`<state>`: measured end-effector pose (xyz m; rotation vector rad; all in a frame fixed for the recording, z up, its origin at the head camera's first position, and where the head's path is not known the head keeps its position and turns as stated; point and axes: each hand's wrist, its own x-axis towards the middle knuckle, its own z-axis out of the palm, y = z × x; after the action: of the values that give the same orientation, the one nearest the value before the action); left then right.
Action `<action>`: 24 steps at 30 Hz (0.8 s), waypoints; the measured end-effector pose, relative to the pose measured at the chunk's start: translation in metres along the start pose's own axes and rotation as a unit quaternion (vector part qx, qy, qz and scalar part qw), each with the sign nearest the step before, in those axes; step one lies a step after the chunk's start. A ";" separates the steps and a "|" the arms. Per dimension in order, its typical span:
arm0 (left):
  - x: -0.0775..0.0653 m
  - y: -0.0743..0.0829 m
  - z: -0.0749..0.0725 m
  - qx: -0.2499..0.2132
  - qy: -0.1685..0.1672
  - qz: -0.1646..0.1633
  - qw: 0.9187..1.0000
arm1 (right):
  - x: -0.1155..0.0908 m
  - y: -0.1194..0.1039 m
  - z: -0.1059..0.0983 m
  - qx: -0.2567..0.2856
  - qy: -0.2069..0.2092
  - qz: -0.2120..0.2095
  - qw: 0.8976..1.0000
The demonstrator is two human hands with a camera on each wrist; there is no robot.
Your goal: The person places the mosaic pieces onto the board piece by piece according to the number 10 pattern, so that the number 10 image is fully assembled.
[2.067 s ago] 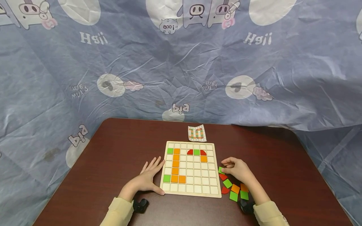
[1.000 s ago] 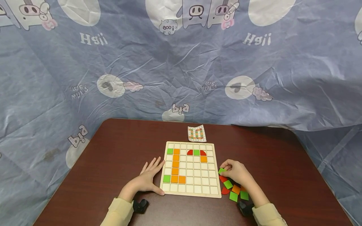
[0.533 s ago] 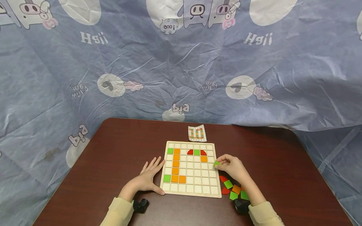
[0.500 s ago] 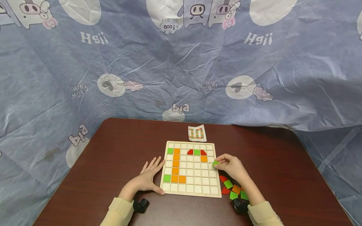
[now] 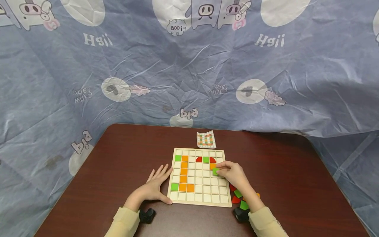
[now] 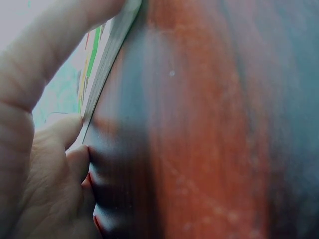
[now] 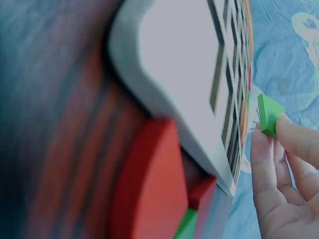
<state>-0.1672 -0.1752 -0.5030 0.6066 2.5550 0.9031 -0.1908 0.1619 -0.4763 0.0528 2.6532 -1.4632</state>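
A pale wooden grid board lies on the table, with orange, green and red tiles set in some of its cells. My right hand pinches a green square tile over the board's right part, just below an orange tile in the grid. In the right wrist view the green tile sits between thumb and fingertips, above the board. At the board's left edge my left hand rests spread, thumb at the near corner and fingertips along the side.
Several loose tiles, among them a red rounded one and a green square, lie right of the board, partly hidden by the right forearm. Behind the board lies a small patterned card. A printed cloth hangs behind the table.
My right hand has picked the green tile up from the loose pieces and carried it left over the board. The left hand has stayed in place.
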 end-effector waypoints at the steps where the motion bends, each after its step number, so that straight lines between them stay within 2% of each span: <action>1: 0.000 0.000 0.000 0.000 0.000 0.000 1.000 | 0.000 0.000 0.002 -0.006 0.000 -0.003 1.000; 9: 0.000 -0.001 0.000 -0.003 -0.002 0.000 1.000 | 0.002 -0.001 0.011 -0.065 0.011 -0.017 0.998; 16: 0.001 -0.003 -0.001 0.001 -0.004 0.001 1.000 | 0.003 -0.001 0.014 -0.095 0.015 -0.025 0.995; 24: 0.001 -0.003 0.000 -0.001 -0.003 -0.002 1.000 | 0.001 -0.005 0.016 -0.126 0.024 -0.054 0.990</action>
<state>-0.1687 -0.1767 -0.5050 0.6033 2.5482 0.9026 -0.1905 0.1455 -0.4812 -0.0799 2.9002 -1.1543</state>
